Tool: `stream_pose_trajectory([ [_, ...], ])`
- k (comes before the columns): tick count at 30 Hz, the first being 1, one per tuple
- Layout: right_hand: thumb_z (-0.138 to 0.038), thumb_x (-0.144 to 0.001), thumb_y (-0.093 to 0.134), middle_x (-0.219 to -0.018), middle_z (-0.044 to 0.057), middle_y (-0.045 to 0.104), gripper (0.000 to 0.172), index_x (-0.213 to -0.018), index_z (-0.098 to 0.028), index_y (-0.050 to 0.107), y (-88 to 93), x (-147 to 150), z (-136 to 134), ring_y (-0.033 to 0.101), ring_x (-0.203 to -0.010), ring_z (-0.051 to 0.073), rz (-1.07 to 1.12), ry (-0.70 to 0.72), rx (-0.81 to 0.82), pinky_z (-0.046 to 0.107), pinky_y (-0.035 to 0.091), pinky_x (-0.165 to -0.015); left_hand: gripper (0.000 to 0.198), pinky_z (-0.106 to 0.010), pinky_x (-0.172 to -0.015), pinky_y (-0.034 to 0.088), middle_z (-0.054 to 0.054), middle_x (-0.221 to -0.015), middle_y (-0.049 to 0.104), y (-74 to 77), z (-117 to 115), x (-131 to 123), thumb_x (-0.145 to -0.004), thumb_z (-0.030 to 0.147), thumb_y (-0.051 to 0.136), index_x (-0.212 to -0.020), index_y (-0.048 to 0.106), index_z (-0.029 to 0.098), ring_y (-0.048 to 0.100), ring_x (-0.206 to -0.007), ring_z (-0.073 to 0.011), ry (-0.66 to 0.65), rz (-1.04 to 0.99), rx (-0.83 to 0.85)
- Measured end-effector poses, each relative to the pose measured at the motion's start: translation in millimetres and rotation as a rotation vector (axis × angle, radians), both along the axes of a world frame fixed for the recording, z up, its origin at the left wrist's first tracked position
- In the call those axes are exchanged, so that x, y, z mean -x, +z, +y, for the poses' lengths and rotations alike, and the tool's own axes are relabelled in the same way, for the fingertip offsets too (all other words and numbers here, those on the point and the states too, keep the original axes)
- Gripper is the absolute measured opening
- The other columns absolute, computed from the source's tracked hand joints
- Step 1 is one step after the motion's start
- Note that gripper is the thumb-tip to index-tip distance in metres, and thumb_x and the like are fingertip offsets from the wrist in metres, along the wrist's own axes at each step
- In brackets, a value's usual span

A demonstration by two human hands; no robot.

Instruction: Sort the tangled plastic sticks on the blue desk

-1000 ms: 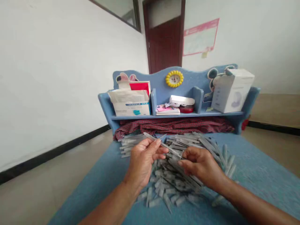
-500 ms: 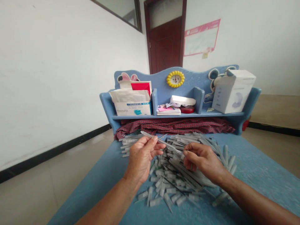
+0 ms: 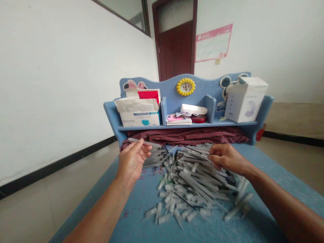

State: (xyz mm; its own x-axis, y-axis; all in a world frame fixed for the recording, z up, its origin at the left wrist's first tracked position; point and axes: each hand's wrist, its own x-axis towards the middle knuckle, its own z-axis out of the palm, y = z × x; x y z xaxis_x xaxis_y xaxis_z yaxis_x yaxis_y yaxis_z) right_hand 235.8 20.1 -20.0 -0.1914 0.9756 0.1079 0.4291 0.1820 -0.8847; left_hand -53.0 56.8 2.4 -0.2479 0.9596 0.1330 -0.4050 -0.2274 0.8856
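My left hand [image 3: 131,160] pinches a frosted, translucent pen [image 3: 153,144] between thumb and fingers, held above a row of similar pens [image 3: 157,158] lying side by side. To its right spreads a heap of pale pen barrels [image 3: 199,180] mixed with thin dark refills. Short clear pen caps [image 3: 165,218] are scattered at the heap's near edge. Over the far right part of the heap, my right hand [image 3: 224,157] has its fingers curled together. Whatever lies between those fingertips, if anything, is too small to make out.
A blue table [image 3: 101,206] carries everything. At its back, folded checked cloth [image 3: 187,136] lies under a blue shelf [image 3: 212,124]. On the shelf stand a mask box [image 3: 139,116], papers [image 3: 178,120], a red round tin [image 3: 198,119] and a white box [image 3: 246,101].
My hands have moved apart: the left went leftward with the pen, and the right drew away to the right and slightly up. The camera view has shifted a little.
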Motion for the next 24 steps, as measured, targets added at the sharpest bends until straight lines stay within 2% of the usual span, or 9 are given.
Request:
stream_pose_trajectory([
  [2, -0.025, -0.071, 0.052, -0.041, -0.005, 0.050, 0.012, -0.064, -0.016, 0.048, -2.3, -9, 5, 0.042, -0.035, 0.007, -0.104, 0.022, 0.005, 0.017, 0.030, -0.036, 0.009, -0.017, -0.040, 0.045, -0.001, -0.057, 0.061, -1.3, 4, 6, -0.070, 0.015, 0.061, -0.070, 0.053, 0.012, 0.060, -0.050, -0.0112, 0.001, 0.071, 0.034],
  [4, -0.026, -0.070, 0.053, -0.041, -0.004, 0.051, 0.013, -0.063, -0.016, 0.049, -5.2, -16, 8, 0.043, -0.035, 0.007, -0.201, 0.010, 0.006, 0.018, 0.031, -0.036, 0.012, -0.016, -0.038, 0.043, -0.001, -0.058, 0.061, -4.2, 2, 4, -0.068, 0.018, 0.063, -0.070, 0.053, 0.012, 0.059, -0.047, -0.0107, -0.078, 0.213, 0.080],
  [8, -0.030, -0.072, 0.051, -0.040, -0.004, 0.049, 0.016, -0.063, -0.017, 0.052, -7.9, -25, 13, 0.045, -0.034, 0.008, -0.303, -0.031, 0.019, 0.018, 0.031, -0.036, 0.019, -0.016, -0.037, 0.040, -0.001, -0.054, 0.060, -10.7, -13, -16, -0.070, 0.030, 0.062, -0.066, 0.054, 0.013, 0.056, -0.044, -0.0103, -0.284, 0.612, 0.093],
  [13, -0.034, -0.075, 0.049, -0.039, -0.003, 0.051, 0.022, -0.062, -0.017, 0.054, -7.3, -31, 18, 0.046, -0.034, 0.008, -0.379, -0.072, -0.035, 0.018, 0.033, -0.037, 0.023, -0.017, -0.038, 0.036, 0.004, -0.042, 0.052, -8.8, -28, -45, -0.072, 0.036, 0.056, -0.062, 0.051, 0.016, 0.051, -0.039, -0.0102, -0.430, 1.032, 0.011],
  [17, -0.033, -0.075, 0.050, -0.040, -0.003, 0.052, 0.021, -0.067, -0.016, 0.059, -8.3, -35, 20, 0.046, -0.035, 0.008, -0.439, -0.104, -0.058, 0.018, 0.033, -0.039, 0.024, -0.018, -0.039, 0.033, 0.006, -0.042, 0.049, -1.9, -29, -58, -0.069, 0.037, 0.055, -0.058, 0.050, 0.017, 0.050, -0.038, -0.0098, -0.468, 1.296, -0.014],
  [20, -0.030, -0.073, 0.051, -0.039, -0.003, 0.052, 0.018, -0.067, -0.016, 0.061, -8.2, -37, 19, 0.047, -0.035, 0.008, -0.496, -0.089, -0.045, 0.017, 0.033, -0.039, 0.027, -0.019, -0.037, 0.030, 0.005, -0.041, 0.050, -1.5, -26, -59, -0.068, 0.039, 0.053, -0.053, 0.048, 0.018, 0.049, -0.036, -0.0105, -0.442, 1.458, 0.067],
  [24, -0.025, -0.070, 0.055, -0.037, -0.004, 0.050, 0.013, -0.063, -0.016, 0.060, -3.2, -41, 15, 0.046, -0.035, 0.008, -0.544, -0.034, 0.059, 0.017, 0.032, -0.037, 0.027, -0.020, -0.036, 0.031, 0.003, -0.042, 0.053, -7.6, -26, -50, -0.067, 0.040, 0.050, -0.051, 0.048, 0.018, 0.049, -0.035, -0.0116, -0.504, 1.535, 0.174],
])
